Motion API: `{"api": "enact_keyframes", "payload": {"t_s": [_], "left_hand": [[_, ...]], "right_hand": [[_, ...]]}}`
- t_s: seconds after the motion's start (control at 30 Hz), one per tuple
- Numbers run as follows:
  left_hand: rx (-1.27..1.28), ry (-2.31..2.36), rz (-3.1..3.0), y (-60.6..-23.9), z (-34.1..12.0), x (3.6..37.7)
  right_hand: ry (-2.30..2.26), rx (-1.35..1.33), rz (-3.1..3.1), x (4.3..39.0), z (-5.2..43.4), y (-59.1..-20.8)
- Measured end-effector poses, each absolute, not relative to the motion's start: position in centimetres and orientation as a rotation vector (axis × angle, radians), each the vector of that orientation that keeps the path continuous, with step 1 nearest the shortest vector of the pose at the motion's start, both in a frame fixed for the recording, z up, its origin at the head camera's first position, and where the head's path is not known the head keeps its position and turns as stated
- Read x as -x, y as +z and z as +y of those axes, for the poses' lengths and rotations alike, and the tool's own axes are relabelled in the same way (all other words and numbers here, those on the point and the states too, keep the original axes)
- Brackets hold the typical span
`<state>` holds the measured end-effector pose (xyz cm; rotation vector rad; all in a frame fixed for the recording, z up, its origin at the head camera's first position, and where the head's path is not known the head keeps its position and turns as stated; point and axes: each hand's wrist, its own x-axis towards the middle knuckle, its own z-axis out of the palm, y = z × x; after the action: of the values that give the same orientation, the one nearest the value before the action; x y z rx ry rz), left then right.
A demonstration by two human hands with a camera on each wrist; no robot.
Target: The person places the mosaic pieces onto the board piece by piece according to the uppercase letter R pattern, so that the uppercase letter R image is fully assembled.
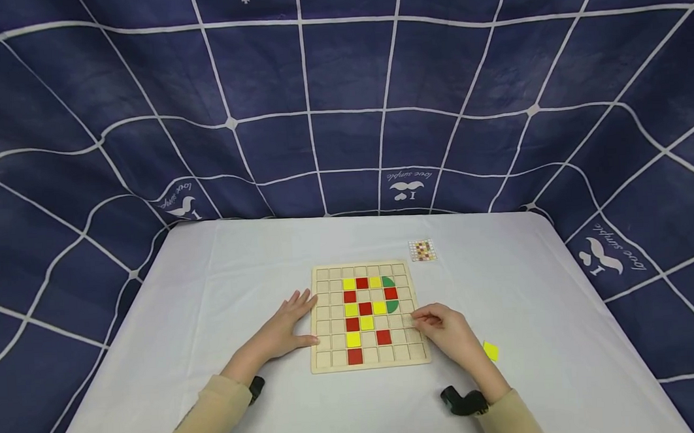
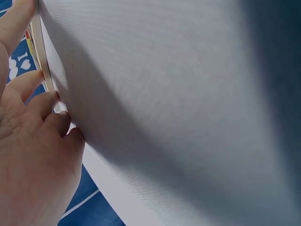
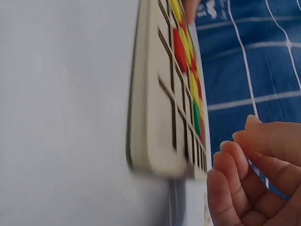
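A wooden grid board (image 1: 332, 273) lies on the table, with red, yellow and green tiles set in its squares. My left hand (image 1: 283, 331) rests at the board's left side, its fingers and thumb spread along the edge. In the left wrist view, the fingertips of that hand (image 2: 37, 160) touch the rim. By the right edge hovers my right hand (image 1: 446, 332), fingers loosely bent, and no tile shows in it. The right wrist view has this hand (image 3: 258, 174) beside the board's corner. A lone red tile (image 1: 384, 337) sits in the lower part of the grid.
A small pattern card (image 1: 423, 250) lies past the board's upper right corner. One yellow tile (image 1: 491, 351) is on the white tablecloth (image 1: 238, 268), right of my right wrist. Blue cloth with white lines (image 1: 339, 66) hangs behind and at both sides.
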<state>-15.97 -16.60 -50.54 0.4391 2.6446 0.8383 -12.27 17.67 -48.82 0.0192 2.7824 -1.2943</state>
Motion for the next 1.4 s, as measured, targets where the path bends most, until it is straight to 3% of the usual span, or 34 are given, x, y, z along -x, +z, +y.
{"api": "enact_keyframes", "payload": {"t_s": [0.63,1.4], "left_hand": [[-0.406,0.874,2.647,-50.5,-16.3,15.6],[-0.399,0.848,2.676,-50.5,-16.3,15.5]], "right_hand": [[-1.047,-0.248,2.721,9.7,27.8,-47.9],[-0.91,-0.314,2.726,8.5,28.6,-49.2]]}}
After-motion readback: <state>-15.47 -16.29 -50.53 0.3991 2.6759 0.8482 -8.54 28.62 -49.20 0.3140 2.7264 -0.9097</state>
